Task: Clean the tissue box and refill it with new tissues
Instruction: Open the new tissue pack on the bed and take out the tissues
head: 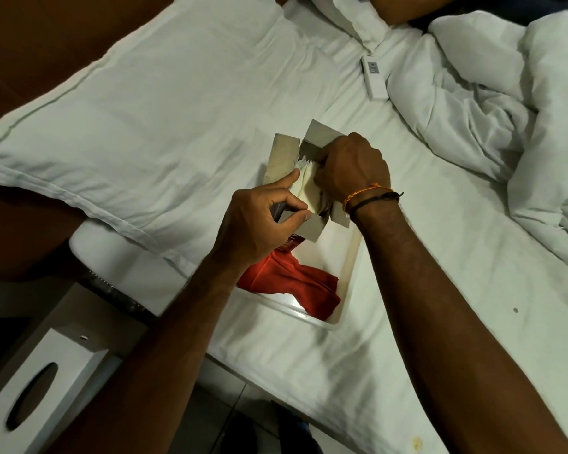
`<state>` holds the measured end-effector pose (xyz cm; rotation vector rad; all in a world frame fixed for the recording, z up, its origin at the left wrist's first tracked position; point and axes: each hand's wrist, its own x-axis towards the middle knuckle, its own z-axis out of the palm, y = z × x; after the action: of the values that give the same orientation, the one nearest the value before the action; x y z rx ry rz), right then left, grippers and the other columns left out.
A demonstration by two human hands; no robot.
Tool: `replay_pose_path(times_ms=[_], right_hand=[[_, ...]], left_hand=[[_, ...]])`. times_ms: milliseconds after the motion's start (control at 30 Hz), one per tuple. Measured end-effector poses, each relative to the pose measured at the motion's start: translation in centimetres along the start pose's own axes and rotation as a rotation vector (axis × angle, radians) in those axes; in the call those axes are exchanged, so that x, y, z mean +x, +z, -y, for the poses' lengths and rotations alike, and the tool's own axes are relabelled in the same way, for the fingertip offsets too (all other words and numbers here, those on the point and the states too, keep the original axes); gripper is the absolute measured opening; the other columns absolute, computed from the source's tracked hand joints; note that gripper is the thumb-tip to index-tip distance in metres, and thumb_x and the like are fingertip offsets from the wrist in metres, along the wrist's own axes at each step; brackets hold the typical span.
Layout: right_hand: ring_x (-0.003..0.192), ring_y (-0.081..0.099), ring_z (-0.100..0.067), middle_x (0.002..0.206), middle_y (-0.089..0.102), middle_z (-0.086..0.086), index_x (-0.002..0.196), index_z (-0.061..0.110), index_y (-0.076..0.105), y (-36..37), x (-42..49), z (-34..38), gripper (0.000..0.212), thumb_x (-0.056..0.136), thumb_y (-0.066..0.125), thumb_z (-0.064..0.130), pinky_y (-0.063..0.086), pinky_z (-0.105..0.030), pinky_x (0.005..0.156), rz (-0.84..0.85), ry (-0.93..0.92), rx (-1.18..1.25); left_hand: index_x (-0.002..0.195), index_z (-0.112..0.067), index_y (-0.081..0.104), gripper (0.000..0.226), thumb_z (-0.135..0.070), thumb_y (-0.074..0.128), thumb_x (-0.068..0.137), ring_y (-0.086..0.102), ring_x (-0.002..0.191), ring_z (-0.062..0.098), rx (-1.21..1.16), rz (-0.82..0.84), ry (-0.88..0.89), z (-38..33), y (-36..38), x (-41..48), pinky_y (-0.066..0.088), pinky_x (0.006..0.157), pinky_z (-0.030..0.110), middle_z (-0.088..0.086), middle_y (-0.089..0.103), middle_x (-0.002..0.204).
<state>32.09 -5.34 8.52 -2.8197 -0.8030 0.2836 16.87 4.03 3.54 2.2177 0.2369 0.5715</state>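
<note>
Down at the lower left, off the bed's near edge: white rectangular tissue box cover (43,385) with a dark oval slot, tilted, resting on a pale surface. Above it, along the bed's left edge: large white pillow (151,103) with a stitched border, lying flat on the white-sheeted bed (473,290). Near the middle of the bed: grey cardboard tissue carton (284,155) with flaps folded open, stack of cream-white tissues (304,185) showing inside. Left hand (259,221) curled on the carton's near left side, thumb and forefinger pinching a grey flap, forefinger tip touching the tissues' edge. Right hand (351,168) closed over the stack from the right, fingers tucked into the carton opening and gripping the tissues; orange and black thread bands (371,196) around that wrist. Just toward the bed's near edge, partly under the left forearm: shallow white plastic tray (345,290) holding a crumpled red-orange cloth (295,283). Toward the bed's far edge, right of centre: slim white remote control (373,77) lying flat. At the bed's far right corner: bunched white duvet (505,93), heaped in folds.
</note>
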Motion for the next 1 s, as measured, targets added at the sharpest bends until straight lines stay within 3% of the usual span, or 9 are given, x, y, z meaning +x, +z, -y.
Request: replay_pose_path(times_ms=[100,233,367,500,667,833,900,1000], right_hand=[[0.112,0.061,-0.045,0.125,0.058,-0.023,0.119,0.004,0.062,0.2,-0.3,0.3,0.035,0.091,0.060,0.025,0.049,-0.040,0.088,0.016,0.059,-0.027],[0.115,0.061,-0.041,0.129,0.059,-0.022,0.122,0.009,0.065,-0.2,-0.6,1.0,0.037,0.090,0.060,0.027,0.042,-0.035,0.081,0.067,0.096,-0.065],[0.122,0.058,-0.043,0.136,0.055,-0.021,0.130,0.010,0.062,-0.3,-1.0,1.6,0.037,0.097,0.055,0.026,0.048,-0.042,0.097,0.099,0.070,-0.114],[0.126,0.052,-0.045,0.141,0.047,-0.021,0.129,0.010,0.063,-0.1,-1.4,1.7,0.032,0.100,0.051,0.019,0.048,-0.047,0.098,0.087,-0.041,-0.193],[0.120,0.060,-0.040,0.132,0.060,-0.016,0.129,0.018,0.066,-1.4,-0.9,1.4,0.039,0.090,0.062,0.022,0.052,-0.043,0.095,0.201,-0.146,-0.197],[0.110,0.065,-0.035,0.115,0.068,-0.011,0.126,0.018,0.066,-2.7,-0.4,0.9,0.050,0.077,0.072,0.013,0.051,-0.035,0.079,0.398,-0.122,-0.239],[0.114,0.065,-0.038,0.123,0.067,-0.014,0.133,0.019,0.061,-2.1,-0.6,1.0,0.060,0.075,0.073,0.007,0.054,-0.039,0.085,0.372,-0.110,-0.237],[0.118,0.063,-0.041,0.130,0.064,-0.015,0.133,0.018,0.060,-0.7,-1.0,0.8,0.042,0.091,0.062,0.013,0.053,-0.043,0.093,0.195,-0.100,-0.238]], left_hand=[[0.087,-0.008,0.080,0.018,-0.026,0.082,0.085,0.073,0.110,0.017,-0.008,-0.008,0.002,-0.1,0.0,0.0,0.058,0.094,0.022,0.009,0.065,0.137],[0.087,-0.009,0.080,0.015,-0.024,0.083,0.084,0.070,0.112,0.012,-0.019,0.005,0.022,-0.2,0.2,-0.1,0.053,0.092,0.012,0.009,0.065,0.136],[0.086,-0.008,0.080,0.012,-0.019,0.083,0.082,0.070,0.111,0.014,-0.027,-0.010,0.018,-0.2,0.4,0.0,0.050,0.091,0.007,0.012,0.065,0.136],[0.087,-0.009,0.080,0.013,-0.021,0.084,0.082,0.069,0.111,0.013,-0.022,-0.006,-0.003,-0.1,0.4,0.2,0.046,0.092,0.003,0.011,0.064,0.137],[0.086,-0.011,0.079,0.012,-0.022,0.083,0.083,0.059,0.108,-0.004,-0.028,-0.029,0.028,0.1,0.6,0.0,0.046,0.089,0.001,0.010,0.064,0.137],[0.086,-0.011,0.080,0.013,-0.022,0.085,0.082,0.062,0.111,-0.003,-0.063,-0.027,0.028,0.0,0.7,-0.1,0.055,0.086,0.012,0.009,0.064,0.139],[0.086,-0.009,0.080,0.012,-0.019,0.084,0.082,0.063,0.107,-0.003,-0.052,-0.012,0.044,-0.3,0.8,-0.1,0.057,0.084,0.015,0.010,0.063,0.139],[0.085,-0.007,0.079,0.012,-0.018,0.084,0.082,0.063,0.109,-0.001,-0.044,-0.019,0.043,-0.6,0.9,0.0,0.057,0.087,0.016,0.012,0.065,0.136]])
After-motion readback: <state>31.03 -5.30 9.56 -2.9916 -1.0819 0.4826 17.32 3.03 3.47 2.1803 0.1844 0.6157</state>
